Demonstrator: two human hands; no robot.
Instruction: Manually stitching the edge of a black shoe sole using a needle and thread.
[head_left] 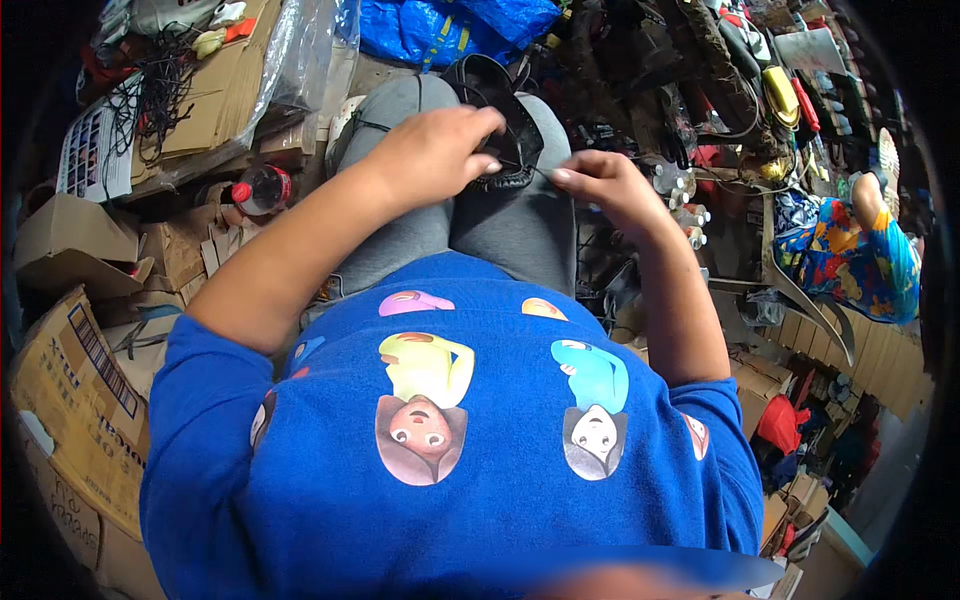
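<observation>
A black shoe [508,178] rests on my lap between my thighs, its opening facing up. My left hand [440,150] is at the shoe's left edge with fingers curled, the thumb low by the rim and the index finger above it; whatever it grips is too small or hidden to make out. To the right of the shoe, my right hand [608,188] is closed in a pinch on a thin dark thread [540,174] that runs toward the shoe. Part of the shoe's inside is in shadow.
A bottle with a red cap [262,190] lies to my left, near cardboard boxes [75,240] and tangled black cord [160,100]. Blue plastic sheeting [450,30] is ahead. Tools and small bottles [690,215] crowd the right, where another person in bright patterned clothing [850,245] sits.
</observation>
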